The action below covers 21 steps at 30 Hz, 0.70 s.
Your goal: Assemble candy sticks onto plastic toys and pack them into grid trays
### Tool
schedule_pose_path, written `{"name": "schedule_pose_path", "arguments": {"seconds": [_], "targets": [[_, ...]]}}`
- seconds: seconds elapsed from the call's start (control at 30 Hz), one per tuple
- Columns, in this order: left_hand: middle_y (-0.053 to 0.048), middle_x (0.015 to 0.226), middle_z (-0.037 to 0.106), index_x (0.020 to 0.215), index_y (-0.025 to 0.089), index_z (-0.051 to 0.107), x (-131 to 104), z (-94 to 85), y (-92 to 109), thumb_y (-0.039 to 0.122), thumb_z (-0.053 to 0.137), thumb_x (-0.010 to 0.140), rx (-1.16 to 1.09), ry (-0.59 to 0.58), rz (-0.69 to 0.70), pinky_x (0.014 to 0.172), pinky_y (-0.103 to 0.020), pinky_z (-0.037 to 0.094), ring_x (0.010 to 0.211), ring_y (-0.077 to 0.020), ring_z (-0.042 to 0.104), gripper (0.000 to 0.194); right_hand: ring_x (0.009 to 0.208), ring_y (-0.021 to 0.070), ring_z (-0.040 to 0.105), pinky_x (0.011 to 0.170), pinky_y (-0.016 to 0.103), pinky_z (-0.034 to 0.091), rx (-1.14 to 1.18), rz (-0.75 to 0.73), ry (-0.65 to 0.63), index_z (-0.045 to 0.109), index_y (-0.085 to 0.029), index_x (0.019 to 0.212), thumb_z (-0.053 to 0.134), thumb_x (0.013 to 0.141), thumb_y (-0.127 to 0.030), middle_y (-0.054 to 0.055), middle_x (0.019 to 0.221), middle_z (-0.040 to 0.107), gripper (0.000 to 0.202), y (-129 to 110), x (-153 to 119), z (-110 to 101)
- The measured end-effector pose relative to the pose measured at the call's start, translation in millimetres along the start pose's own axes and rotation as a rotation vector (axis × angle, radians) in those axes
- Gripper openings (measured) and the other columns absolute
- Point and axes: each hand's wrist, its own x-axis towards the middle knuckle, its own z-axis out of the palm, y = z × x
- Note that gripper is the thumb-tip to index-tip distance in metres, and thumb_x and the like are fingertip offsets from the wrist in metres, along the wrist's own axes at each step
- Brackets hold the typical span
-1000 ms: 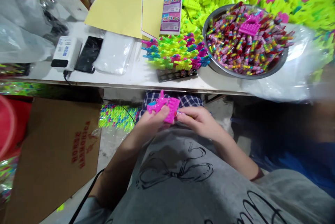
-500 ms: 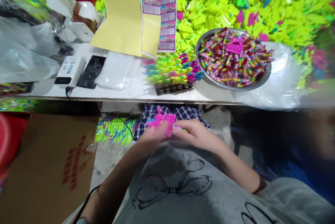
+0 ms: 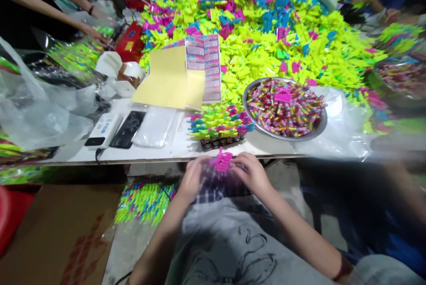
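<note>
In front of the table edge I have a small pink plastic toy point(image 3: 222, 161) between my two hands, above my lap. My left hand point(image 3: 192, 179) is closed, its fingertips at the toy's left side. My right hand point(image 3: 252, 173) pinches at the toy's right side with thumb and fingers. Blur hides the exact finger contact and any candy in the toy. Just beyond, a stack of bright toys point(image 3: 219, 123) rests on a black perforated tray point(image 3: 221, 143). A metal bowl point(image 3: 248, 114) of wrapped candy sticks point(image 3: 282, 112) stands to the right, another pink toy point(image 3: 283, 94) on top.
A large heap of yellow, pink and blue plastic pieces point(image 3: 253, 32) covers the back. Label sheets point(image 3: 211, 67), a phone point(image 3: 128, 129), a white box-shaped device point(image 3: 104, 129) and clear bags point(image 3: 155, 127) lie left. Below is a cardboard box point(image 3: 66, 227). Another person's hands point(image 3: 96, 32) work at the far left.
My hands and the pink toy have lifted from my lap toward the table edge. My left hand has shifted off the toy's front to its side. The view has tilted up.
</note>
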Motion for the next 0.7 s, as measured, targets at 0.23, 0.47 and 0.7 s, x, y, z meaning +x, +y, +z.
{"name": "schedule_pose_path", "arguments": {"seconds": [0.23, 0.47, 0.7], "targets": [[-0.011, 0.121, 0.052, 0.122, 0.018, 0.046, 24.2, 24.0, -70.5, 0.015, 0.033, 0.081, 0.634, 0.140, 0.221, 0.102, -0.044, 0.021, 0.118, -0.0218, 0.040, 0.044, 0.071, 0.0164, 0.058, 0.066, 0.028, 0.047, 0.103, 0.065, 0.145, 0.063, -0.019, 0.087, 0.056, 0.078, -0.024, 0.005, 0.083, 0.064, 0.012, 17.9, 4.2, 17.8], [-0.008, 0.110, 0.057, 0.119, 0.022, 0.052, 17.2, 46.6, -88.1, 0.019, 0.037, 0.080, 0.698, 0.276, 0.296, 0.103, -0.052, 0.017, 0.110, -0.0248, 0.044, 0.041, 0.096, 0.0205, 0.056, 0.084, 0.036, 0.045, 0.080, -0.038, 0.355, 0.060, -0.020, 0.098, 0.041, 0.085, -0.023, 0.010, 0.099, 0.062, 0.023, 36.5, 9.5, 45.1], [-0.008, 0.109, 0.057, 0.115, 0.024, 0.056, 12.6, 49.8, -97.0, 0.017, 0.038, 0.079, 0.696, 0.273, 0.360, 0.103, -0.050, 0.021, 0.107, -0.0239, 0.046, 0.041, 0.074, 0.0200, 0.054, 0.068, 0.035, 0.042, -0.136, -0.065, 0.481, 0.064, -0.017, 0.084, 0.047, 0.081, -0.023, 0.007, 0.075, 0.063, 0.019, 47.1, 31.6, 66.7]]}}
